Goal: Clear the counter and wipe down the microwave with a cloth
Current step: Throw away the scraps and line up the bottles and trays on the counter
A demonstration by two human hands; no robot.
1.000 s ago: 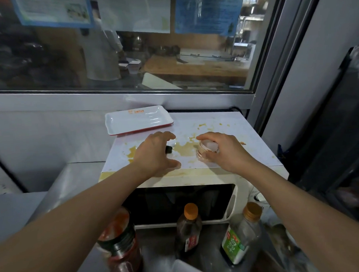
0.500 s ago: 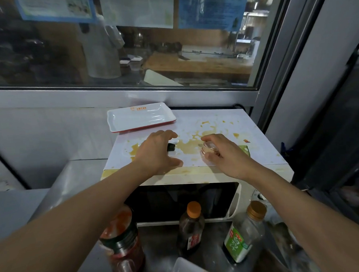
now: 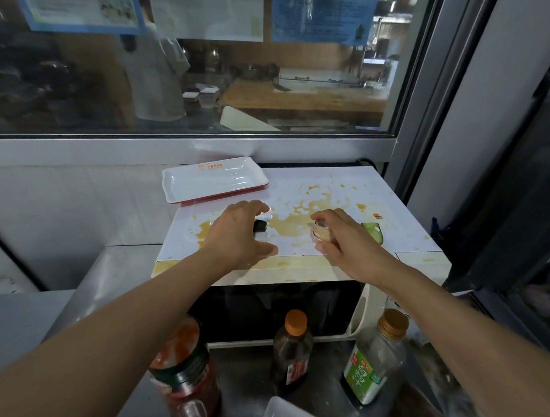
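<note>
Microwave (image 3: pixel 302 272): white body with a dark glass door, centre of view; its top is covered by a white sheet blotched with yellow-brown spill (image 3: pixel 295 221).

Left hand (image 3: pixel 240 237): on the microwave top toward 9 o'clock of the spill, fingers arched over a small dark object (image 3: pixel 259 225) and a small clear item whose kind cannot be told; fingers curled, thumb pressed flat on the sheet. Whether the fingers actually pinch the dark object cannot be told.

Right hand (image 3: pixel 345 236): at 3 o'clock of the spill, fingers and thumb wrapped around a small clear round container (image 3: pixel 321 233) resting on the sheet.

Green piece (image 3: pixel 373 231): just beside the right hand, at its 3 o'clock.

White rectangular tray (image 3: pixel 213 179): red-edged, at 11 o'clock on the microwave top, overhanging its far left corner, apart from both hands.

Steel counter (image 3: pixel 244 379), before the microwave door: red-filled jar (image 3: pixel 185 378) at 7 o'clock, dark sauce bottle (image 3: pixel 292 354) with orange cap at 6 o'clock, clear bottle (image 3: pixel 375 362) with green label at 5 o'clock.

Window (image 3: pixel 196 69): at 12 o'clock, behind the microwave.
</note>
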